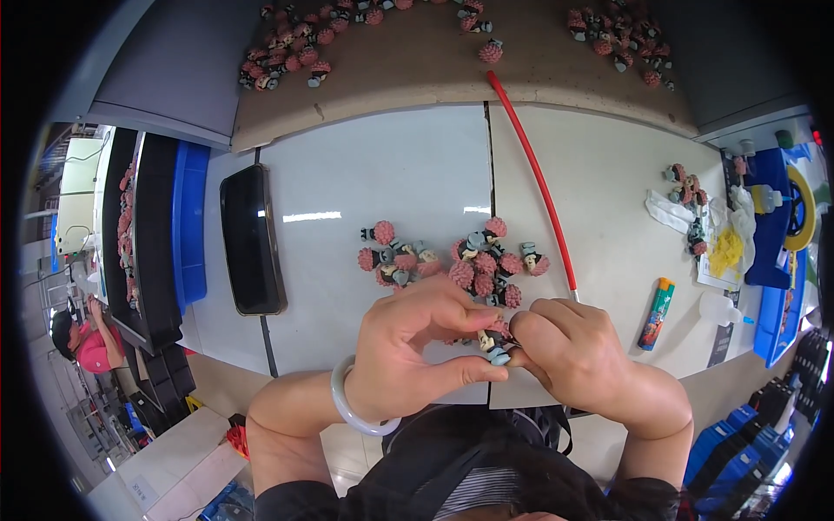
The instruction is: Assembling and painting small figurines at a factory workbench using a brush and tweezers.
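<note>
In front of my body, my left hand (pixel 414 352) pinches a small figurine (pixel 488 341) with pink knobbly hair and a grey-blue part between thumb and fingers. My right hand (pixel 578 347) is closed and meets the figurine from the right. A long red stick (pixel 539 187) with a silver end runs down into my right fist; its lower end is hidden there. Just beyond my hands lies a loose pile of similar figurines (pixel 484 273) on the white tabletop (pixel 373 182).
A black phone (pixel 252 239) lies left, beside a blue bin (pixel 189 221). At right are a lighter (pixel 657 314), a white squeeze bottle (pixel 719 308), crumpled tissue (pixel 669 211) and a yellow roll (pixel 799 208). More figurines (pixel 287 48) cover the brown shelf behind. A co-worker (pixel 91 339) sits far left.
</note>
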### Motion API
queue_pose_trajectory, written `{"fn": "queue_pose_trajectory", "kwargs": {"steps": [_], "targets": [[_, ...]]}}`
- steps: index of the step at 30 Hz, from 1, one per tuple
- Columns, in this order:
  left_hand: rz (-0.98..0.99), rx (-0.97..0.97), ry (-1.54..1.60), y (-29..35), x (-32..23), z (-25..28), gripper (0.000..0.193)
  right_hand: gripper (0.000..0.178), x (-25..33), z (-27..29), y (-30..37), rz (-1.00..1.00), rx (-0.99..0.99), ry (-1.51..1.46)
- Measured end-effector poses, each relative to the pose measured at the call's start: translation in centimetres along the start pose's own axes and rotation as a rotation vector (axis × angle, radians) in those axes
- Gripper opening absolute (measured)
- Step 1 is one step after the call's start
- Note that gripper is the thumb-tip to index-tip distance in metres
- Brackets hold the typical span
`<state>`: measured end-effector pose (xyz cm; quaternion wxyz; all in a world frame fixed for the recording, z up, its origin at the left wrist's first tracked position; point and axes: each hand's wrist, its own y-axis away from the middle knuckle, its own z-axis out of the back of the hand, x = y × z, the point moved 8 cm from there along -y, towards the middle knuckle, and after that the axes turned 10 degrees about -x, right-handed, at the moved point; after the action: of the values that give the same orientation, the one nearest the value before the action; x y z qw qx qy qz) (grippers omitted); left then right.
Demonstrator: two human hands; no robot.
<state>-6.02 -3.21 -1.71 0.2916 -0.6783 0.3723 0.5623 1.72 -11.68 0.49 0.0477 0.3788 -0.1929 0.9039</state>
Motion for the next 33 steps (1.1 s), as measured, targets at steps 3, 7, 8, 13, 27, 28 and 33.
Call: {"fn": "queue_pose_trajectory", "kwargs": {"steps": [3,7,8,13,27,28,33], "targets": [[0.025,0.0,0.029,0.0,0.2,-0.1,0.037,0.024,0.1,0.1,0.0,0.008,0.029,0.012],[0.045,-0.019,0.051,0.2,0.4,0.0,0.035,0.024,-0.1,0.0,-0.1,-0.019,-0.032,-0.014],[0.046,-0.017,0.052,0.1,0.4,0.0,0.035,0.024,-0.1,0.0,0.0,-0.021,-0.032,-0.012],[0.058,-0.006,0.036,0.1,0.6,-0.1,0.034,0.024,0.0,0.0,0.1,0.013,0.018,0.033],[-0.051,-0.026,-0.05,-0.6,0.5,-0.2,0.041,0.016,-7.4,3.6,0.1,-0.507,-0.08,0.372],[-0.067,-0.022,-0.123,-0.5,0.3,-0.2,0.043,0.013,-6.8,4.2,-0.2,-0.536,-0.142,0.253],[-0.26,-0.046,-0.441,-0.7,-1.4,-0.8,0.04,0.019,-2.5,9.1,1.9,-0.253,-0.729,-0.488]]}}
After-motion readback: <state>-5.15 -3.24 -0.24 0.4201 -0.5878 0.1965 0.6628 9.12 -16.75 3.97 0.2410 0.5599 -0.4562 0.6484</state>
